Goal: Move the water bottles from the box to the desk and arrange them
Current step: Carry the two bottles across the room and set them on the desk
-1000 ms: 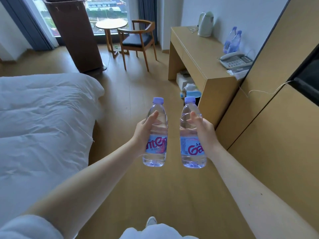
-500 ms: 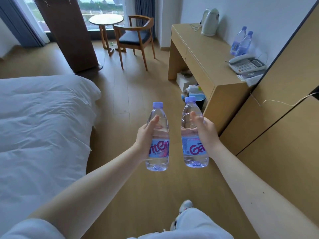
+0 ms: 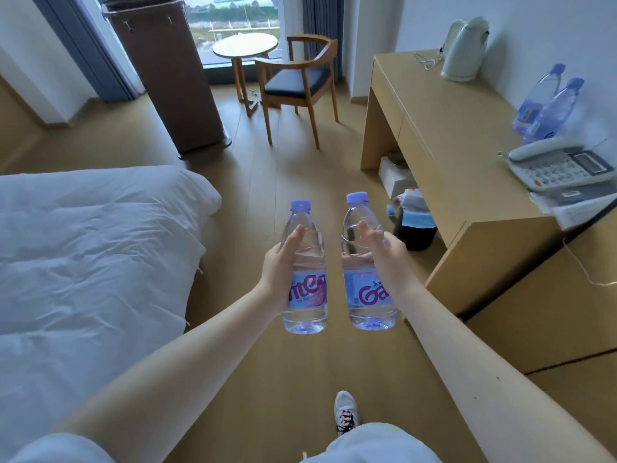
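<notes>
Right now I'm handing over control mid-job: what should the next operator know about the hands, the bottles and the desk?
Left hand grips the left water bottle, upright above the floor.
Right hand grips the right water bottle, upright, apart from the other.
Done: two desk bottles stand on the desk by the wall, between kettle and telephone.
Left: carry the held pair to the desk, set them down and arrange. The box is out of view, so its remaining count is unknown.

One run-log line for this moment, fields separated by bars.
phase: carry | left hand: holds left bottle | right hand: holds right bottle | desk: two bottles near telephone
</notes>
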`<state>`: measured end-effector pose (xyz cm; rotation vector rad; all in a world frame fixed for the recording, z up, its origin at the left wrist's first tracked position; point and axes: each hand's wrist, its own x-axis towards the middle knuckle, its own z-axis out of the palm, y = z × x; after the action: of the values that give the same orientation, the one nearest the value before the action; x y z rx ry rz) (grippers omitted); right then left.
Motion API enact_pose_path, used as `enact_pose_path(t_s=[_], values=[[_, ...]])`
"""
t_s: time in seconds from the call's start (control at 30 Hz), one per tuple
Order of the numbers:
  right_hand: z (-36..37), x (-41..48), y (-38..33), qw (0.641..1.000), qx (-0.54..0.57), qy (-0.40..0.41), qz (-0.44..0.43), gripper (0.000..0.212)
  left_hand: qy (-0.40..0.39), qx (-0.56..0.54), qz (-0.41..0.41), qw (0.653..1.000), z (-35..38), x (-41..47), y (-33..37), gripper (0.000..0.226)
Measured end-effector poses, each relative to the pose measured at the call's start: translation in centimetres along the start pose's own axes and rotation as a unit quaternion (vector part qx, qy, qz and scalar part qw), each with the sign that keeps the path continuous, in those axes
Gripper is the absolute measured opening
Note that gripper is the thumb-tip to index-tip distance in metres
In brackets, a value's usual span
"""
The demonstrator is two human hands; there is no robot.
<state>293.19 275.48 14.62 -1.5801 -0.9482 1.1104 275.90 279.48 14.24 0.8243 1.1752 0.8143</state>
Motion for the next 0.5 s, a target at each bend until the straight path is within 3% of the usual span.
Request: enact_pose_path(t_s=[0.23, 0.43, 0.5], values=[[-3.4, 10.2, -2.2, 1.0, 0.004, -0.021, -0.012, 0.074, 0.01, -0.001, 0.003, 1.0, 5.2, 8.5, 3.7, 0.055], [-4.4, 16.7, -2.5, 1.0, 0.018, -0.003, -0.012, 0.043, 0.018, 0.018, 0.005, 1.0, 7.1, 14.3, 5.9, 0.049], [-4.6, 18.3, -2.7, 0.999, 0.032, -0.004, -0.007, 0.042, 0.017, 0.021, 0.0, 1.0, 7.5, 16.1, 6.7, 0.049]])
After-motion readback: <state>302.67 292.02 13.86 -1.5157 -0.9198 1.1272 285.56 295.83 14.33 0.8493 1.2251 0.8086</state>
